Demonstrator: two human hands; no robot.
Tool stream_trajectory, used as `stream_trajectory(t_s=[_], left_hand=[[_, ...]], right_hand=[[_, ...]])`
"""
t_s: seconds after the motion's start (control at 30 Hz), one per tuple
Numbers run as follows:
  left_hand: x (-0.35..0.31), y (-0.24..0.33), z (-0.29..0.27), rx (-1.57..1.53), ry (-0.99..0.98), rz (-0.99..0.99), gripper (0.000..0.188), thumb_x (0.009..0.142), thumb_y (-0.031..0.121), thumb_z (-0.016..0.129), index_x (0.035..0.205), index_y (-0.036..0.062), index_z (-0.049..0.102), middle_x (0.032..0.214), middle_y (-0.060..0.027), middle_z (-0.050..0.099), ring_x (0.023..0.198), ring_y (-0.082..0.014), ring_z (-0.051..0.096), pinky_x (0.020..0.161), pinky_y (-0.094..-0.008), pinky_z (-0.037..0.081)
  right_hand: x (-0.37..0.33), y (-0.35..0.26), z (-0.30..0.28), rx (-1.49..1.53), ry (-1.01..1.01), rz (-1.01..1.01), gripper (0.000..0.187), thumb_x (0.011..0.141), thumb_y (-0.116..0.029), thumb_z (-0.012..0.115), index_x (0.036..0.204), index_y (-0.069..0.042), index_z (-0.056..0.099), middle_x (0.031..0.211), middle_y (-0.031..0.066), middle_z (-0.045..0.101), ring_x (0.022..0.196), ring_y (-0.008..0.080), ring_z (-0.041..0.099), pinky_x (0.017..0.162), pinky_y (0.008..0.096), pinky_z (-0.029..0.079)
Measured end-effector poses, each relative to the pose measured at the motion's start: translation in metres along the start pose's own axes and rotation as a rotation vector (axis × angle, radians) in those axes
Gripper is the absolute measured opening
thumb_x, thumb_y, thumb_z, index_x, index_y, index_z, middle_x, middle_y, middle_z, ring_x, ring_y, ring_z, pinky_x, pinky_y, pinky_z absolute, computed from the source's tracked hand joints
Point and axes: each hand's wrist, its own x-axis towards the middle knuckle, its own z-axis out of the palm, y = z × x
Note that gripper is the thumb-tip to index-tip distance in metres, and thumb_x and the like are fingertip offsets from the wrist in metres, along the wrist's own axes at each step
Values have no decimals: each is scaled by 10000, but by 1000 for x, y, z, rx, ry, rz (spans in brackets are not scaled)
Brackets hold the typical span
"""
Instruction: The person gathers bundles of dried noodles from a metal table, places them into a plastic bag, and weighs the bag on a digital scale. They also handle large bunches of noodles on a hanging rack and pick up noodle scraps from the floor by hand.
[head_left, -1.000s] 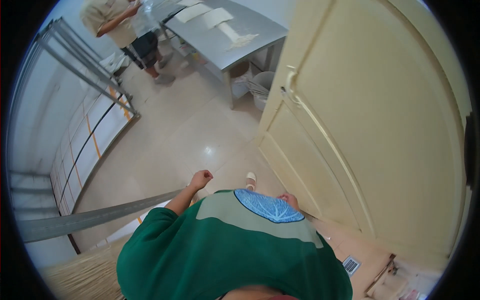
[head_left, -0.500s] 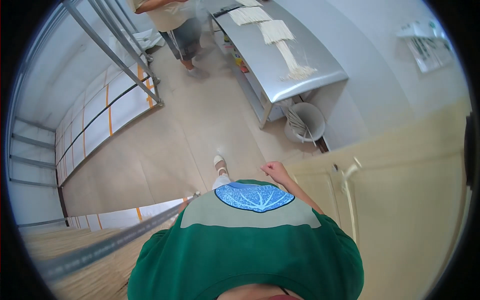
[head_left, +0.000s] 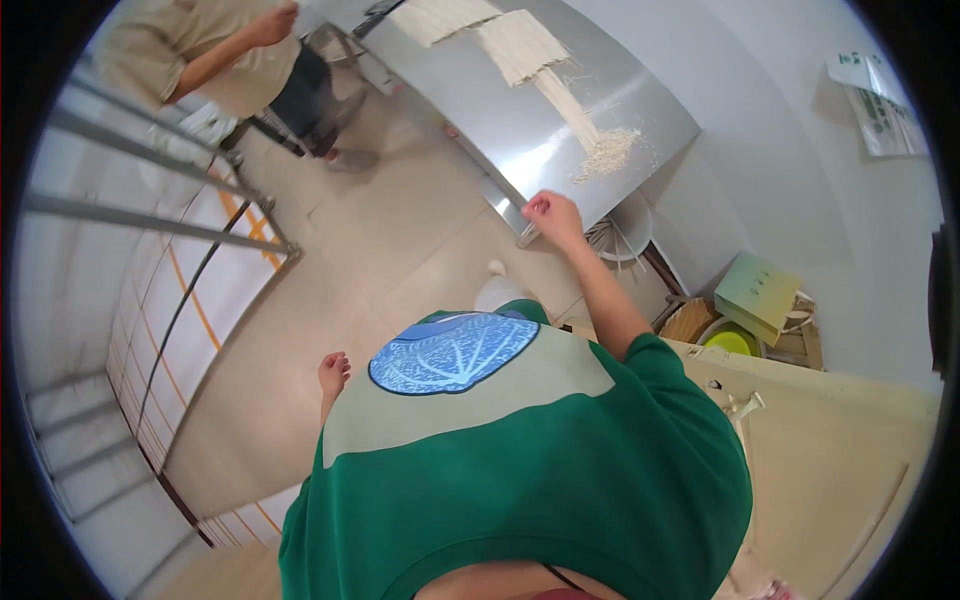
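Observation:
My right hand [head_left: 555, 217], its fingers curled in and nothing seen in them, is held out ahead of me, over the near corner of a steel table [head_left: 655, 90] in this view. I cannot tell that it touches the metal. Flat sheets of thin, pale dried noodles [head_left: 522, 48] lie along the tabletop, with a narrow strip of strands and a heap of short broken pieces [head_left: 608, 152] toward the near end. Down by my left side, my left hand [head_left: 335, 372] has its fingers folded and holds nothing visible.
A white bin [head_left: 632, 222] with long sticks stands beside the table. Past the cream door [head_left: 850, 430] sit a green gift bag [head_left: 757, 295] and a yellow-green basin [head_left: 733, 342]. Metal racks [head_left: 150, 225] line the left. Another person [head_left: 225, 70] stands at the far left, one hand raised.
I have moved forward through the doorway toward the table. My right hand has swung up and ahead, and my left hand has come into view. The other person has shifted left in view.

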Motion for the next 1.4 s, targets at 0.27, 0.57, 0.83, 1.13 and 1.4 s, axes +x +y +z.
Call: stream_trajectory(t_s=[0.27,0.57,0.83,1.13,1.4], left_hand=[[188,160,119,120,-120,46,164,859,137,562,953,4,587,766,-39,589,666,-124,555,611,-235,453],[383,358,247,290,-371,197,175,864,135,561,974,0,583,782,-40,589,681,-117,555,631,-232,453],[527,543,418,607,-723,419,171,871,95,537,1000,-9,581,870,-80,623,757,-142,573,689,-264,463],[539,729,541,939,-988,652,180,863,95,532,1015,14,584,916,-113,628,810,-205,603,711,-305,471],[567,750,582,987,-1151,691,193,845,86,550,1024,20,586,940,-100,626,806,-187,589,710,-289,470]], right_hand=[[304,32,-47,-503,293,210,452,646,-333,740,1019,-99,639,1019,88,569,973,252,525,789,363,448],[477,66,-53,-663,220,268,349,618,-313,746,845,-59,668,896,61,585,928,232,492,753,386,424],[566,62,-48,-815,149,388,90,690,-106,577,744,-74,641,732,75,635,766,248,600,635,377,467],[608,57,-46,-742,95,604,137,667,-108,548,770,-60,624,796,126,639,796,284,611,666,385,500],[603,54,-62,-632,172,715,212,739,-130,482,912,-46,572,843,151,638,814,299,613,705,405,495]])
